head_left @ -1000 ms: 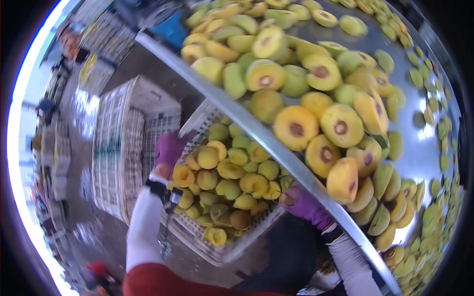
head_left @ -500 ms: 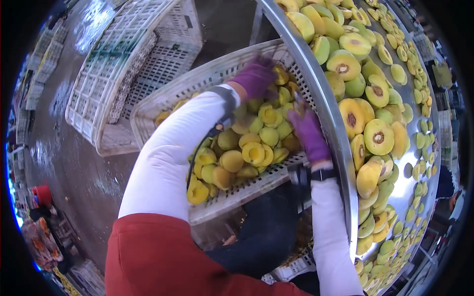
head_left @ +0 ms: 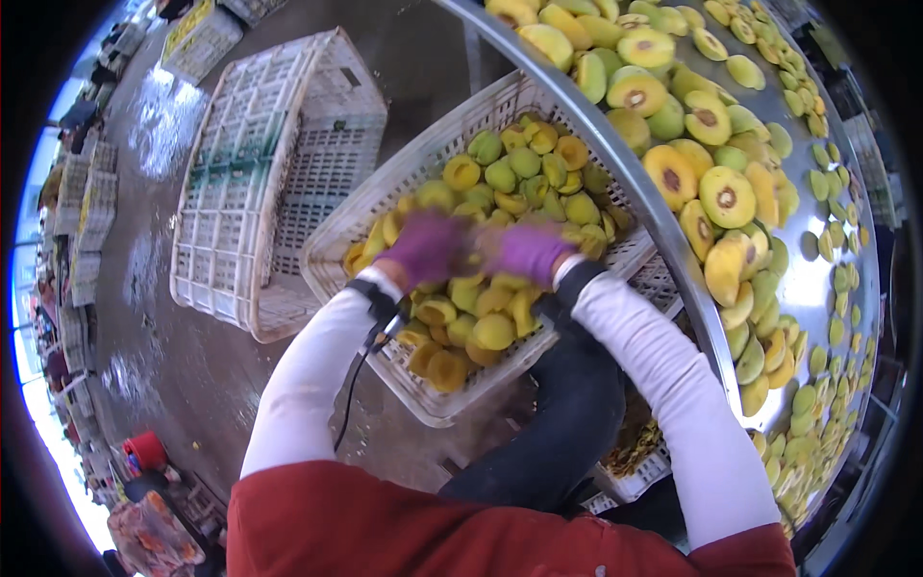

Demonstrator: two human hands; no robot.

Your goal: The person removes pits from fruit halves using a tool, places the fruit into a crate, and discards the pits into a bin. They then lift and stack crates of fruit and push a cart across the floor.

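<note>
the fruit halves (head_left: 524,162) lie heaped in the white crate (head_left: 433,404), beside the left edge of the metal surface (head_left: 788,308). the left hand (head_left: 426,250) and right hand (head_left: 527,250) are close together over the crate's middle, too blurred to tell whether either grips anything. a light touch seems best: work the heap's top layer, level it toward the crate's corners, and avoid squeezing the cut flesh.
</note>
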